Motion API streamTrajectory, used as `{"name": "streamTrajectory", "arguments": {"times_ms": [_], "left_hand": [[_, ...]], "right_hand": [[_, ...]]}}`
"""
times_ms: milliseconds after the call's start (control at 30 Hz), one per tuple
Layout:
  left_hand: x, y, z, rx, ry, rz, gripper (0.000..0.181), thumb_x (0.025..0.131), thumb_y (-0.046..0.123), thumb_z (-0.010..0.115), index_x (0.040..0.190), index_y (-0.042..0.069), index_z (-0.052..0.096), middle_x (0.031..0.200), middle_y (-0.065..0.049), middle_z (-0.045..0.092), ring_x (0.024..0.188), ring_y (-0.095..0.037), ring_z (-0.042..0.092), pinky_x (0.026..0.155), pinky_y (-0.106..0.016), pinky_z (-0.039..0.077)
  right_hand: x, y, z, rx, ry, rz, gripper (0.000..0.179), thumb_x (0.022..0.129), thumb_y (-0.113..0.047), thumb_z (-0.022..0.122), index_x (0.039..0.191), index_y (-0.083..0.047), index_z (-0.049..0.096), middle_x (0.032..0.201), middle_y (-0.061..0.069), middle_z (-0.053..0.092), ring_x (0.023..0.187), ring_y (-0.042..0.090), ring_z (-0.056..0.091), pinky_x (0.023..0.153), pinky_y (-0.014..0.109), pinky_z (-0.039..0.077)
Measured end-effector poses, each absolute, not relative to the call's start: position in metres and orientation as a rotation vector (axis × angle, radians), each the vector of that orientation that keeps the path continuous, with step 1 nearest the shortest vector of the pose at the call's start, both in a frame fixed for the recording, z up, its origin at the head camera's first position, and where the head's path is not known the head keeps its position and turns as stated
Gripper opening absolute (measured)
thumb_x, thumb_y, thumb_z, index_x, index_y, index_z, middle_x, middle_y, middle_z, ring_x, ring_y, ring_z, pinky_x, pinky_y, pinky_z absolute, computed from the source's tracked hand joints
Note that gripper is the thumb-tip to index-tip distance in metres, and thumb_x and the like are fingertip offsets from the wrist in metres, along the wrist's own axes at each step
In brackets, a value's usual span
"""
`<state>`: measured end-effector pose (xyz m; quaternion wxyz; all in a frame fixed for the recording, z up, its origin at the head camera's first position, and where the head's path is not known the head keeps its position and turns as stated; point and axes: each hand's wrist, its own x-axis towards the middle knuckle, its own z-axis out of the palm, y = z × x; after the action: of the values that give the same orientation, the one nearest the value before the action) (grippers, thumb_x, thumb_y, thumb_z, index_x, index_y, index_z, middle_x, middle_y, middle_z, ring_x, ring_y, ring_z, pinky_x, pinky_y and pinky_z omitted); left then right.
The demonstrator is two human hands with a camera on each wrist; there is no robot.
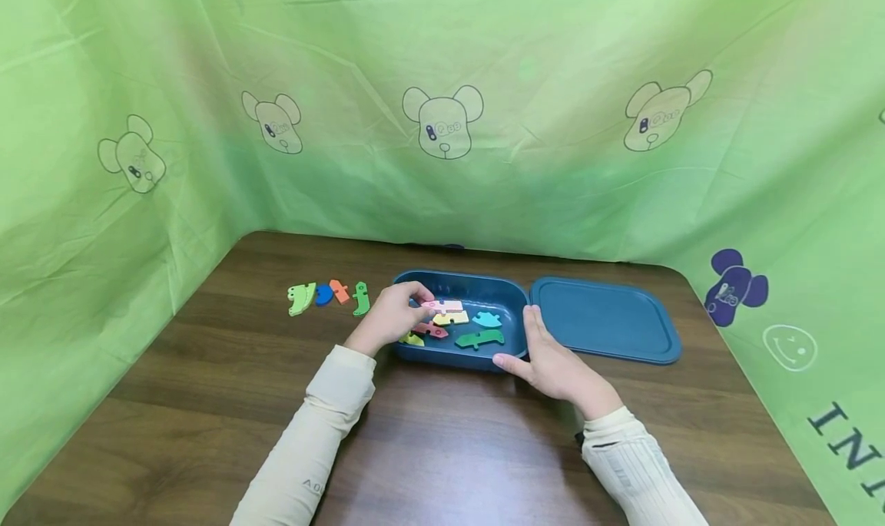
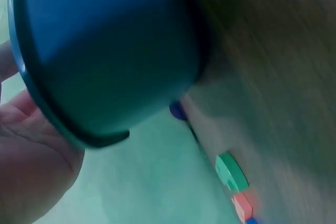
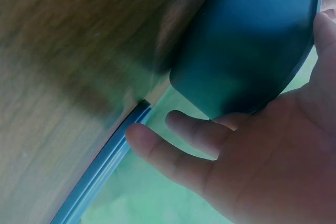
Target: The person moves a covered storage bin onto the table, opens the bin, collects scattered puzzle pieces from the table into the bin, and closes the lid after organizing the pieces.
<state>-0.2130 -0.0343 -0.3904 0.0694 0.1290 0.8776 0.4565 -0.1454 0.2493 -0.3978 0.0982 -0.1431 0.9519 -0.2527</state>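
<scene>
A blue rectangular box stands on the table with several coloured, notched flat pieces inside. My left hand reaches over its left side and pinches a pink piece between thumb and fingers. Near that piece lie a pale yellow piece, a red piece, a turquoise piece and a green piece. At the box's right end my right hand rests against the wall, thumb by the front rim. The right wrist view shows that hand's fingers extended, holding no piece.
To the right lies the flat blue lid, close beside the box. Left of the box are a light green piece, a blue piece, an orange piece and another green piece. A green printed curtain surrounds the wooden table.
</scene>
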Motion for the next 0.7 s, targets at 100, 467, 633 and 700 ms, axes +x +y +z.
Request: {"name": "streamTrajectory", "arguments": {"times_ms": [100, 467, 633, 700], "left_hand": [[-0.211, -0.028, -0.392, 0.402, 2.616, 1.385, 0.013, 0.098, 0.011, 0.068, 0.111, 0.007, 0.066, 0.102, -0.009, 0.063, 0.077, -0.027, 0.071, 0.065, -0.029, 0.053], [-0.210, -0.011, -0.391, 0.466, 2.660, 1.292, 0.027, 0.096, 0.016, 0.072, 0.119, 0.002, 0.066, 0.108, -0.010, 0.066, 0.090, -0.024, 0.069, 0.078, -0.037, 0.054], [-0.211, -0.013, -0.395, 0.501, 2.753, 1.141, 0.035, 0.096, 0.011, 0.069, 0.128, 0.000, 0.065, 0.117, -0.010, 0.067, 0.106, -0.024, 0.060, 0.093, -0.041, 0.049], [-0.211, -0.016, -0.395, 0.484, 2.760, 1.182, 0.028, 0.097, 0.007, 0.066, 0.124, 0.000, 0.067, 0.112, -0.009, 0.068, 0.097, -0.023, 0.061, 0.086, -0.038, 0.051]], "right_hand": [[-0.144, 0.249, -0.398, -0.424, 2.817, -0.750, 0.111, 0.096, -0.065, 0.054, 0.156, 0.009, -0.004, 0.163, 0.030, -0.008, 0.149, 0.045, 0.001, 0.116, 0.059, 0.015], [-0.143, 0.249, -0.397, -0.413, 2.824, -0.745, 0.110, 0.097, -0.062, 0.055, 0.156, 0.009, -0.004, 0.163, 0.030, -0.007, 0.149, 0.046, 0.002, 0.116, 0.059, 0.015], [-0.143, 0.250, -0.399, -0.415, 2.826, -0.732, 0.110, 0.096, -0.063, 0.055, 0.157, 0.008, -0.004, 0.163, 0.029, -0.007, 0.150, 0.044, 0.002, 0.116, 0.058, 0.016], [-0.143, 0.251, -0.399, -0.416, 2.826, -0.729, 0.111, 0.096, -0.064, 0.054, 0.157, 0.008, -0.004, 0.163, 0.028, -0.007, 0.150, 0.044, 0.002, 0.116, 0.057, 0.016]]}}
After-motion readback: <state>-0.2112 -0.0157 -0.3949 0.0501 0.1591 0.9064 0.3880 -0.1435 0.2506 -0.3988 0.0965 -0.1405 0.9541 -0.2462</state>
